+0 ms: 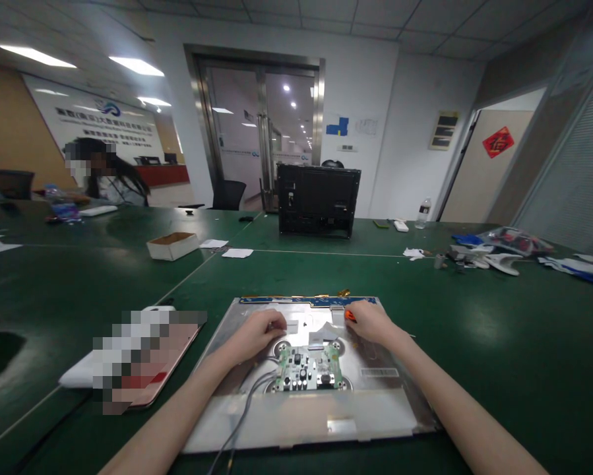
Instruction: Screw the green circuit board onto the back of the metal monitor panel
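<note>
An LCD panel (382, 402) lies on the table in front of me, its silvery back facing up. A green circuit board (310, 359) sits at its middle, with dark cables (244, 419) running off toward me. Along the far edge is a narrow blue circuit strip (316, 302). My right hand (373, 321) grips a small orange object (349, 315) at the strip's right part; the fingers hide most of it. Left of the board's far side, my left hand (259, 333) is curled low over the panel, its fingertips partly hidden. Loose silvery tape (326, 332) stands up between the hands.
To the left lie a white object (83, 369) and a pink phone-like slab (162, 376), partly blurred. Beyond are an open cardboard box (172, 247), papers (237, 253) and a black monitor housing (319, 201). Scraps and bags (514, 244) lie far right. A person (113, 178) sits far left.
</note>
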Demonstrator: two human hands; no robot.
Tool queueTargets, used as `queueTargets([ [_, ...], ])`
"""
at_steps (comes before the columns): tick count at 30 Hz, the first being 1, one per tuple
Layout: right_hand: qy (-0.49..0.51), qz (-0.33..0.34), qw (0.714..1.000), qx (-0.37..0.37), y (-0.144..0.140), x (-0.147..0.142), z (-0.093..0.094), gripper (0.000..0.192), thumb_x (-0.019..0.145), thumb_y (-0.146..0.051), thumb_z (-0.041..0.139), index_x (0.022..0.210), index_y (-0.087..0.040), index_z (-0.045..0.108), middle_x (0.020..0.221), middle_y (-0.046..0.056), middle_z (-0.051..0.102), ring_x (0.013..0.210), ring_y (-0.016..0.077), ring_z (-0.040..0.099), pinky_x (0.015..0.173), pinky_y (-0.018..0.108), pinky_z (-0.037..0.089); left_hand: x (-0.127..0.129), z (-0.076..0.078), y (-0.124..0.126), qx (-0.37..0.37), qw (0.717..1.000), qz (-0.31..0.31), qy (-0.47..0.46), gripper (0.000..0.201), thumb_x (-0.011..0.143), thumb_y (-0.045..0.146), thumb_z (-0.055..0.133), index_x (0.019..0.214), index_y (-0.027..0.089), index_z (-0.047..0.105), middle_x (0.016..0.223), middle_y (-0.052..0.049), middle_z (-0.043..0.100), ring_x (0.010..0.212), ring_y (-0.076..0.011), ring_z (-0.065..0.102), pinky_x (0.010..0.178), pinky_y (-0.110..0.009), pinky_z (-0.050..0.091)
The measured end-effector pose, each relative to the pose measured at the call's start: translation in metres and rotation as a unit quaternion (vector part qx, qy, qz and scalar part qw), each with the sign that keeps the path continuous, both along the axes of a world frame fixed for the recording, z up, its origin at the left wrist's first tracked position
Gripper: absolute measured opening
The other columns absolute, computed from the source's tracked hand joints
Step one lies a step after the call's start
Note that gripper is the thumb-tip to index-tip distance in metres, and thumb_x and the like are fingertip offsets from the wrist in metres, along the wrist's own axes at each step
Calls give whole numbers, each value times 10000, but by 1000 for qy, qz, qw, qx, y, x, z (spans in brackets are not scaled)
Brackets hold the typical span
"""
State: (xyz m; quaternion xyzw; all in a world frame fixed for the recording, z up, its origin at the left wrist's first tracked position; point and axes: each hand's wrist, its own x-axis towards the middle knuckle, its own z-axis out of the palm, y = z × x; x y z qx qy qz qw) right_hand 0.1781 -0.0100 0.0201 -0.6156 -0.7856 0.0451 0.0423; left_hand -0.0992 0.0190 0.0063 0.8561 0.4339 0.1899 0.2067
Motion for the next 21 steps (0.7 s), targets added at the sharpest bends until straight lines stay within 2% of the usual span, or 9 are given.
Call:
queueTargets([
  [6, 17, 50, 999, 6, 9, -44, 7, 164, 832, -200, 512, 846, -200, 675, 921, 83, 700, 841, 195, 630, 630, 243, 357, 1, -2, 0, -5, 1000, 5, -7, 71, 760, 206, 551, 752, 189, 620, 788, -23, 666, 773, -194, 599, 739, -279, 450],
  [11, 43, 79, 996, 16, 14, -71, -2, 138, 823, -242, 557, 872, -188, 675, 943, 99, 702, 872, 218, 628, 648, 258, 373, 1, 0, -3, -14, 1000, 11, -19, 81, 744, 184, 548, 764, 183, 626, 821, -26, 677, 797, -193, 606, 741, -273, 446],
  [16, 96, 82, 991, 43, 8, -69, -2, 89, 804, -211, 589, 847, -187, 663, 920, 80, 698, 850, 197, 621, 678, 255, 388, 2, 5, -7, -34, 999, 7, -27, 102, 746, 227, 545, 744, 177, 634, 799, -23, 669, 771, -188, 590, 703, -267, 438],
  [21, 205, 53, 970, 118, -1, -53, 24, 152, 858, -193, 483, 883, -176, 632, 908, 72, 685, 823, 166, 606, 734, 256, 415, 1, 2, -8, -73, 997, -15, -34, 137, 744, 282, 557, 712, 173, 634, 695, 1, 631, 652, -157, 554, 609, -238, 418],
])
